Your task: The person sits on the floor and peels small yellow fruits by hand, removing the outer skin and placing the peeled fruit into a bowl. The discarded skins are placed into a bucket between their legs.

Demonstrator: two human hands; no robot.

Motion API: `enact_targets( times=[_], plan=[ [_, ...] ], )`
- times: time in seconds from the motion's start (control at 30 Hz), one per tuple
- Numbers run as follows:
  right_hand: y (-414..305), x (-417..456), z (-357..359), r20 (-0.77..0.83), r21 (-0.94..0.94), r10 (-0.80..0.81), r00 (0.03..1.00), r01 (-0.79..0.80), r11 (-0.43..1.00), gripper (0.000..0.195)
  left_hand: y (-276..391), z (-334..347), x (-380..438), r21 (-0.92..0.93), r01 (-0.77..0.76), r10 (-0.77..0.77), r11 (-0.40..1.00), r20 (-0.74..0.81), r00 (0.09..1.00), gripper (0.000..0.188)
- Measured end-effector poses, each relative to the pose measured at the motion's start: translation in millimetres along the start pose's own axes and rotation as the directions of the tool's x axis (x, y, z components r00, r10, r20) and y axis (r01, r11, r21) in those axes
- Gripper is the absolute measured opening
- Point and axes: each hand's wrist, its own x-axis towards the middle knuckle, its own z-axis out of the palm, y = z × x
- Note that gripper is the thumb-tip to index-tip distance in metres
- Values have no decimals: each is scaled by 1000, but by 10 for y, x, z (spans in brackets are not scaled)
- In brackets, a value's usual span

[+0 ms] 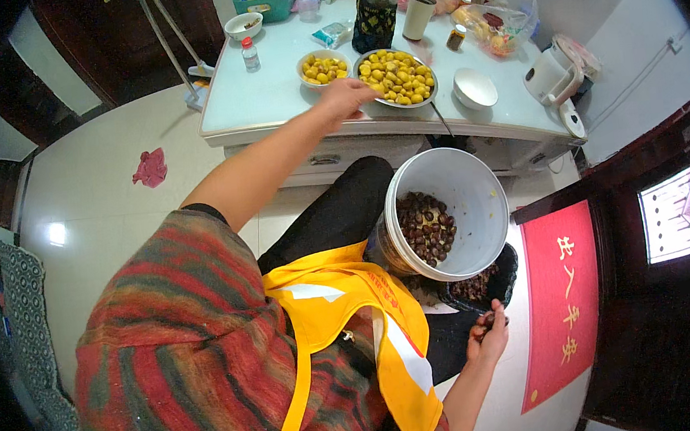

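Observation:
My left hand (350,99) reaches over the table's front edge, its fingertips at the left rim of a metal bowl (397,78) heaped with peeled yellow chestnuts. Whether the fingers hold anything is hidden. Beside it stands a smaller white bowl (324,67) of peeled chestnuts. My right hand (487,329), low on the right, is curled around dark brown chestnuts. A white plastic bucket (482,203) leans between my legs and the table, with unpeeled brown chestnuts (426,227) inside. Partly under it, a black-lined bin (506,269) holds brown shell pieces (477,287).
On the table (286,107) are an empty white bowl (475,88), a large dark-filled jar (375,16), a small red-capped bottle (250,55) and an electric kettle (554,71). A thin dark handle (442,119) juts over the front edge. A pink cloth (150,168) lies on the floor.

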Motion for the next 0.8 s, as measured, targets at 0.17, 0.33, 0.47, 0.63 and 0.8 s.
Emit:
enact_targets(
  times=[0.17, 0.33, 0.47, 0.63, 0.8],
  plan=[
    [217, -265, -122, -6, 7, 76, 997, -76, 997, 21, -109, -556, 659, 0, 2, -2, 1000, -200, 980, 25],
    [238, -405, -105, 43, 165, 148, 988, -153, 974, 20, -31, -648, 837, -172, -3, -49, 985, -297, 954, 20],
    [223, -454, -92, 127, 231, 206, 970, -231, 945, 17, 4, -229, 446, -361, -14, -33, 932, -124, 992, 12],
    [241, -445, -112, 279, 345, 90, 956, -187, 920, 19, -86, 556, -662, -145, 67, 14, 987, 500, 866, 22],
    [221, -532, -75, 247, 325, 26, 969, -108, 939, 22, -118, 1292, -1753, 172, 31, -156, 985, 778, 608, 21]
  ],
)
